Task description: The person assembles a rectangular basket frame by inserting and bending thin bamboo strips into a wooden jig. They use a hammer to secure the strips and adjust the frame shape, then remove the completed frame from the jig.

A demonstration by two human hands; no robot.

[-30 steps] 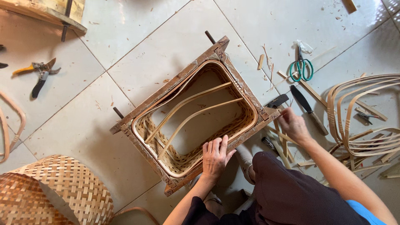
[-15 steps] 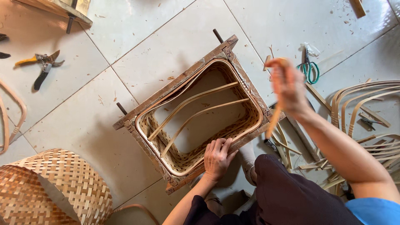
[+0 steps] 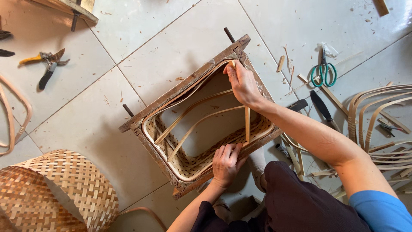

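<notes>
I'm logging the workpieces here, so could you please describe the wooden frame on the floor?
The rectangular wooden frame lies flat and skewed on the tiled floor, worn brown, dark pegs jutting from its sides. A woven bamboo basket lines it, thin strips bowed across. The left hand presses its near edge; the right hand its far corner.

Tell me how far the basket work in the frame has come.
Done: the woven basket sits inside the wooden frame, with two bent strips across it. In hand: the right hand presses a third strip at the far rim; the left hand steadies the near rim. Left: more strips lie unused.
</notes>
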